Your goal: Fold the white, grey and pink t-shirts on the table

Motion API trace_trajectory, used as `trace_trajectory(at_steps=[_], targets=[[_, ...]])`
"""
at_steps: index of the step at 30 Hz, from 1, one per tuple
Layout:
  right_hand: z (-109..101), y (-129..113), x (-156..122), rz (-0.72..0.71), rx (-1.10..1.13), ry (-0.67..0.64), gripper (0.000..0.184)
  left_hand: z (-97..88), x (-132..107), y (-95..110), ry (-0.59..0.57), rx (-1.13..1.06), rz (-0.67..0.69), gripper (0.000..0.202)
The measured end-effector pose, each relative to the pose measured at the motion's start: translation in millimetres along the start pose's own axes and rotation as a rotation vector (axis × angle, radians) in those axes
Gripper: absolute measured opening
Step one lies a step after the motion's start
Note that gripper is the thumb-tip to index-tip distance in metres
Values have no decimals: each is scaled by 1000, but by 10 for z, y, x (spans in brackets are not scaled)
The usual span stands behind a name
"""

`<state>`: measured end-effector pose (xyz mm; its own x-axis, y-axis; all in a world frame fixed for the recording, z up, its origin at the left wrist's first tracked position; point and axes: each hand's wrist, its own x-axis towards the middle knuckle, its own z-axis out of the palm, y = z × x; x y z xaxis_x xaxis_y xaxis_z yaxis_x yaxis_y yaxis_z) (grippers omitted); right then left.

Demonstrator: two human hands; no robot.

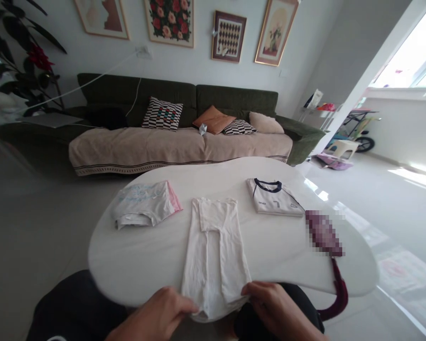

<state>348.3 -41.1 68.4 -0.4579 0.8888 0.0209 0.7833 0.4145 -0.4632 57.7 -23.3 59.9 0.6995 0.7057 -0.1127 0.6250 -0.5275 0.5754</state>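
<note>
A white shirt (pixel 213 260) lies lengthwise on the white table (pixel 145 270), its sides folded inward into a long strip. Its lower end reaches the near table edge. My left hand (pixel 166 305) pinches the lower left corner between thumb and fingers. At the lower right corner, my right hand (pixel 264 296) grips the cloth the same way. To the left sits a folded white garment with blue print (pixel 138 203), with pink cloth (pixel 173 196) showing at its side. A folded white jersey (pixel 275 198) with a dark collar and a 7 lies at the right.
A blurred-out maroon item (pixel 323 232) rests on the table's right side, with a dark red strap (pixel 339 293) hanging over the edge. Behind the table stands a green sofa (pixel 138 94) with cushions and a beige cover (pixel 145 147). My knees are under the near edge.
</note>
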Motion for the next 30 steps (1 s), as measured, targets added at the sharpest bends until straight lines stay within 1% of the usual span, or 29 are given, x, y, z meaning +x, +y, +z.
trace_trajectory(at_steps=[1, 2, 3, 5, 6, 7, 9, 11, 13, 15, 18, 20, 23, 26, 30], targets=[[-151, 37, 116, 27, 71, 11, 30, -178, 91, 5, 3, -86, -41, 31], [-298, 103, 280, 49, 138, 30, 30, -361, 237, -22, 30, -160, -90, 28], [-434, 194, 488, 75, 166, 59, 28, -537, 434, -81, 69, -229, -127, 28], [-631, 434, 999, 100, 204, 60, 24, -826, 936, -283, 139, -391, -166, 29], [-679, 569, 1272, 145, 227, 55, 23, -923, 1207, -412, 169, -507, -215, 28], [-691, 705, 1535, 234, 250, 24, 24, -982, 1466, -546, 172, -634, -311, 28], [-617, 951, 1972, 310, 254, -22, 24, -996, 1885, -804, 147, -701, -383, 28], [-466, 1145, 2239, 359, 259, -82, 22, -914, 2121, -1013, 111, -733, -430, 29], [-319, 1282, 2347, 382, 268, -121, 21, -817, 2192, -1166, 91, -757, -449, 34], [-240, 1372, 2361, 378, 277, -133, 23, -773, 2174, -1274, 84, -774, -442, 41], [-269, 1455, 2371, 340, 277, -121, 25, -833, 2155, -1393, 93, -769, -408, 47], [-322, 1489, 2433, 311, 256, -87, 27, -896, 2199, -1465, 125, -737, -395, 47], [-331, 1514, 2585, 290, 180, -31, 27, -918, 2312, -1560, 199, -623, -418, 39], [-238, 1527, 2694, 299, 87, 4, 26, -870, 2393, -1616, 275, -453, -450, 28], [-119, 1593, 2684, 322, -10, 56, 28, -814, 2409, -1642, 376, -246, -465, 22]])
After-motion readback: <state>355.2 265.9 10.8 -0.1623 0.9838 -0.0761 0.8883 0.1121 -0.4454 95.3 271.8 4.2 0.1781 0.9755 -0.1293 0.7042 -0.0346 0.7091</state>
